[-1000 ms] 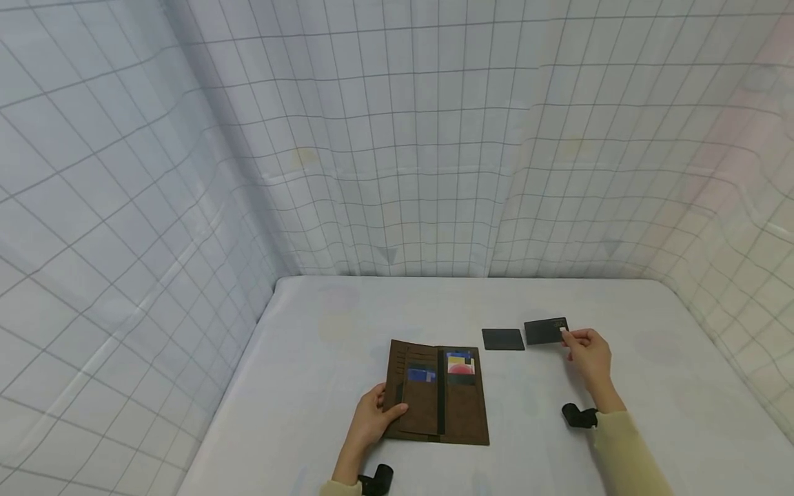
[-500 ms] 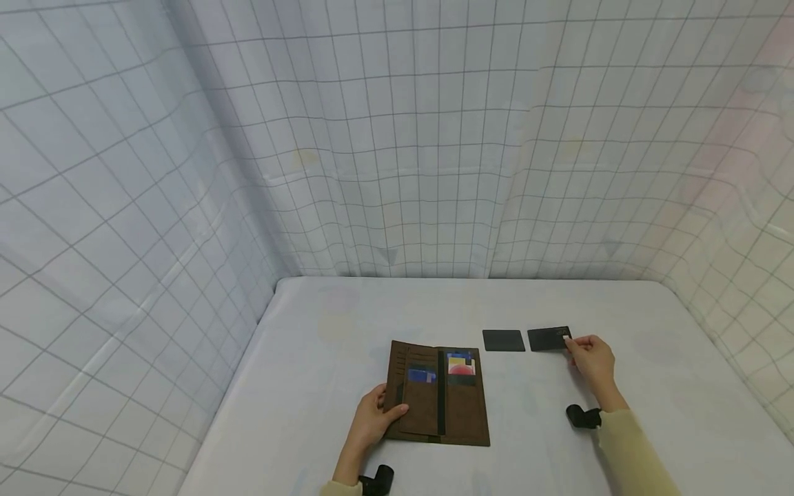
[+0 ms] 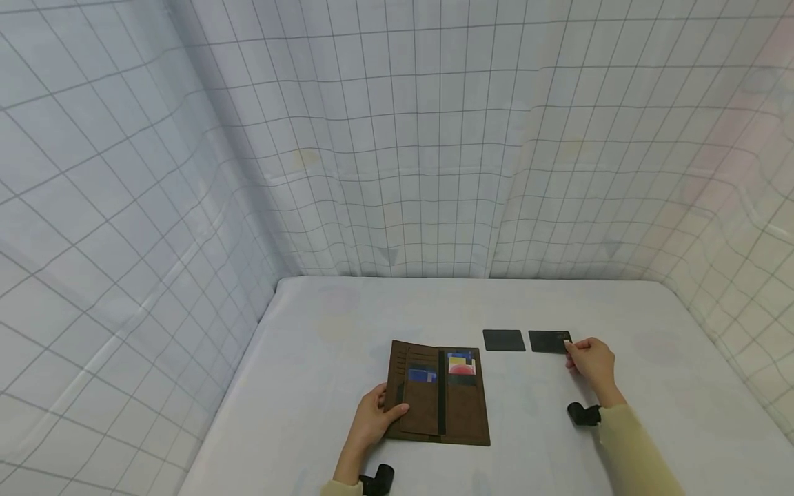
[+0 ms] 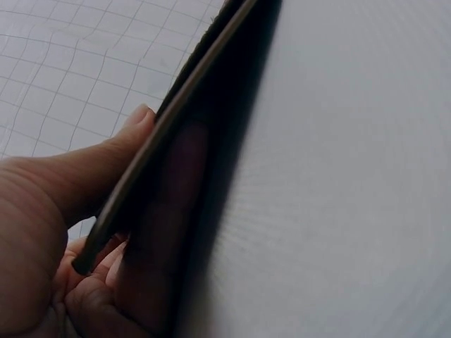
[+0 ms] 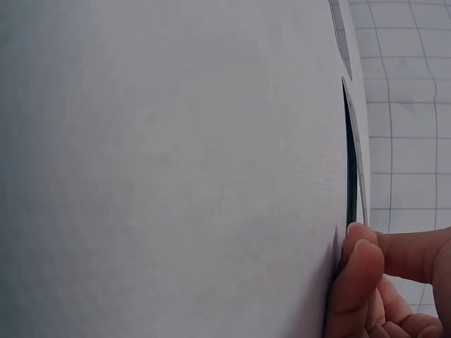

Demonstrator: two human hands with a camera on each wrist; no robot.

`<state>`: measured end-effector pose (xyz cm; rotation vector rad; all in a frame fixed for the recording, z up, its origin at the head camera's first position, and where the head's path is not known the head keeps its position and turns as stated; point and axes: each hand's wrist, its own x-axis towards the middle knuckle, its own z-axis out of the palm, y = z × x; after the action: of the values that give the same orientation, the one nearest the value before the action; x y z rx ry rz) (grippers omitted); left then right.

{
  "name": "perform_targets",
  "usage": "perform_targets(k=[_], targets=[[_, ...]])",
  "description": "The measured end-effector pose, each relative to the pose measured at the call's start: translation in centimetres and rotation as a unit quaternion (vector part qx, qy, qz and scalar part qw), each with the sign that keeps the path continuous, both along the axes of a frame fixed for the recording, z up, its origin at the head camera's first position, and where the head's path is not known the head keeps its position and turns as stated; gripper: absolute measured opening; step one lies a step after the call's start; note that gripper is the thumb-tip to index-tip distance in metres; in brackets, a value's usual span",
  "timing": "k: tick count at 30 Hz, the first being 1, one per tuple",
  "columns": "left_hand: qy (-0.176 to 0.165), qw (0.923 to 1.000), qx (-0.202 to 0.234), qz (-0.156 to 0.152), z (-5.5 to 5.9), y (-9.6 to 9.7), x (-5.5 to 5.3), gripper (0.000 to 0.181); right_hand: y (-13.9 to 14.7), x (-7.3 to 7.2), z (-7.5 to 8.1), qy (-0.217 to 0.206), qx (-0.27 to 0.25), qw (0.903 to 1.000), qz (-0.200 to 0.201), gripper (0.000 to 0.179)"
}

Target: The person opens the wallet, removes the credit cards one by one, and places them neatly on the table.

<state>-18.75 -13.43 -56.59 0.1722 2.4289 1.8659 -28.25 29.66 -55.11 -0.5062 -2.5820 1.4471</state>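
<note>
An open brown wallet (image 3: pixel 464 413) lies on the white table, with blue and colourful cards (image 3: pixel 462 366) tucked in its slots. My left hand (image 3: pixel 370 418) grips its left edge, thumb on top and fingers beneath, as the left wrist view shows with the wallet's edge (image 4: pixel 176 113) lifted a little. At the right, my right hand (image 3: pixel 592 362) pinches the right end of a black card (image 3: pixel 547 341) between thumb and fingertips. In the right wrist view that card (image 5: pixel 352 162) is seen edge-on, close to the table surface. Just left of it lies a second dark card (image 3: pixel 504 340).
A white cloth covers the table (image 3: pixel 298 386). White checked curtains (image 3: pixel 397 172) hang behind it and at both sides. A black wrist camera (image 3: pixel 583 414) sits on the right wrist and another (image 3: pixel 378 480) on the left.
My right hand has brought the black card slightly down and right, and the card has turned to line up beside the second dark card. The left hand and wallet stay put.
</note>
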Motion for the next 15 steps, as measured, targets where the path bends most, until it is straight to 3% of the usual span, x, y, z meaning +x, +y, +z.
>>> perform_targets(k=[15], targets=[[-0.004, 0.9999, -0.016, 0.004, -0.12, 0.09, -0.13, 0.062, 0.18, 0.01, 0.82, -0.022, -0.004, 0.9990, 0.039, 0.022]])
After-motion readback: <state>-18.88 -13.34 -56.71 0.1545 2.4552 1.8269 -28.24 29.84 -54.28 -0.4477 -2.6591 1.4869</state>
